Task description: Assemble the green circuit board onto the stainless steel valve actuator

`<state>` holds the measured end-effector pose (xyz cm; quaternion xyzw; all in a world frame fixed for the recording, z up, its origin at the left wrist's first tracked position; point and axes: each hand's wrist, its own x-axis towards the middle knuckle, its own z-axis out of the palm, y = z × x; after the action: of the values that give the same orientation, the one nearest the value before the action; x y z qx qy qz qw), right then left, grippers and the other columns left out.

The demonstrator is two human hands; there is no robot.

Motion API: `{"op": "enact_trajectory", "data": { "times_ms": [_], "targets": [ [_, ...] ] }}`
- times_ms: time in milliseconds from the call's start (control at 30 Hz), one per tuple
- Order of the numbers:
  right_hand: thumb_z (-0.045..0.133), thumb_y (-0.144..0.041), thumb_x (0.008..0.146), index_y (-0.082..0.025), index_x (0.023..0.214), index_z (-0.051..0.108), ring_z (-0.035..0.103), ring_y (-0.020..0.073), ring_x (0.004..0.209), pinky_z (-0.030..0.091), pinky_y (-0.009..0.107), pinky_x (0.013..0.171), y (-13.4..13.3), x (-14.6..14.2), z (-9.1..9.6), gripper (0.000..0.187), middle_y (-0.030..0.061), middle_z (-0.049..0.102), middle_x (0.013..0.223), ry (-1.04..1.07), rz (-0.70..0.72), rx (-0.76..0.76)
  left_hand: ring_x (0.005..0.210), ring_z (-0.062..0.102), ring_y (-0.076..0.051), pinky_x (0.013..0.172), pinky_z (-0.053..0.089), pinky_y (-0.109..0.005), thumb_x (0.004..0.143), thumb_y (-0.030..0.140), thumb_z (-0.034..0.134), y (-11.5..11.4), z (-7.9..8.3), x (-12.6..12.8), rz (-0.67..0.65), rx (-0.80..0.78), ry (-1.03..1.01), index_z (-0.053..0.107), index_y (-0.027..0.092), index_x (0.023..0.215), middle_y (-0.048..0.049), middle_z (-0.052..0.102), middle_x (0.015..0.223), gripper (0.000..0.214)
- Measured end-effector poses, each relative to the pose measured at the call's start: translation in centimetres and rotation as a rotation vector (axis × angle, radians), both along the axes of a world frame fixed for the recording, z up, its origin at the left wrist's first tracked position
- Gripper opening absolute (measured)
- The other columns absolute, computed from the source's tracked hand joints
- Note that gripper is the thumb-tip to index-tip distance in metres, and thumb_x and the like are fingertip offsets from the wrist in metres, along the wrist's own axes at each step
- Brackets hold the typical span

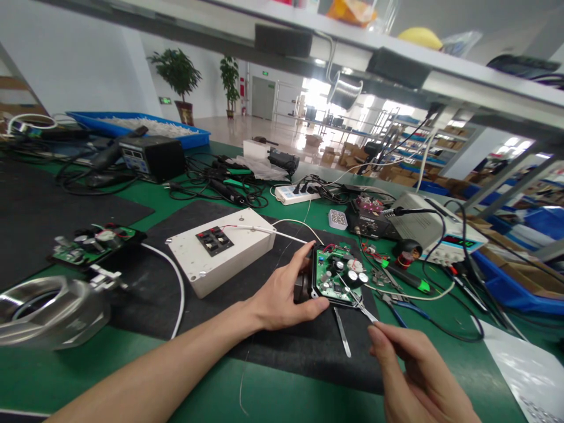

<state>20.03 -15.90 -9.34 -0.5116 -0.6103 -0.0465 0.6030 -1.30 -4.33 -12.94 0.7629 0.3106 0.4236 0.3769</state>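
My left hand (286,294) grips the left edge of a black case holding a green circuit board (337,276), thumb below and fingers above it. My right hand (409,358) pinches metal tweezers (359,302) whose tips reach onto the board near its capacitors. A second metal tool (342,332) lies flat on the black mat (282,341) just below the board. A white plastic box (220,247) with a white cable rests to the left of the board.
Another circuit board (92,242) and a shiny metal ring (44,308) lie at the left. A soldering station (434,226), green-handled tool (408,279), power strip (297,192) and tangled cables crowd the back and right. A blue tray (141,126) stands far left.
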Motion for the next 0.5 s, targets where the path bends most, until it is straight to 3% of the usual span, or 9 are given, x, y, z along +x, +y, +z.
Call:
{"op": "enact_trajectory", "data": {
  "times_ms": [133,333,500],
  "targets": [
    [0.087,-0.035,0.093,-0.023,0.088,0.084,0.071,0.0141,0.054,0.058,0.021,0.055,-0.2,-0.1,-0.2,0.013,-0.0001,0.076,0.068,0.207,0.065,-0.159,0.133,0.07,-0.039,0.117,0.053,-0.058,0.09,0.059,0.078,0.0,0.0,0.0,-0.002,-0.004,-0.002,0.017,0.018,0.177,-0.0207,0.067,0.15,0.113],
    [0.1,-0.051,0.078,-0.019,0.087,0.084,0.063,0.0166,0.04,0.054,0.024,0.039,0.5,-1.1,0.8,0.037,0.0009,0.067,0.054,0.812,0.373,-0.409,0.132,0.07,-0.038,0.116,0.053,-0.058,0.091,0.06,0.077,0.0,0.1,0.1,0.006,-0.002,0.006,0.017,0.019,0.177,-0.0209,0.067,0.15,0.112],
    [0.102,-0.048,0.075,-0.018,0.081,0.083,0.063,0.0146,0.041,0.055,0.022,0.04,0.5,-1.8,0.7,0.036,0.0008,0.066,0.054,0.854,0.377,-0.388,0.134,0.069,-0.039,0.117,0.053,-0.059,0.09,0.061,0.077,0.0,0.0,0.1,0.006,-0.002,0.01,0.017,0.02,0.177,-0.0207,0.066,0.151,0.113]
  ]
}}
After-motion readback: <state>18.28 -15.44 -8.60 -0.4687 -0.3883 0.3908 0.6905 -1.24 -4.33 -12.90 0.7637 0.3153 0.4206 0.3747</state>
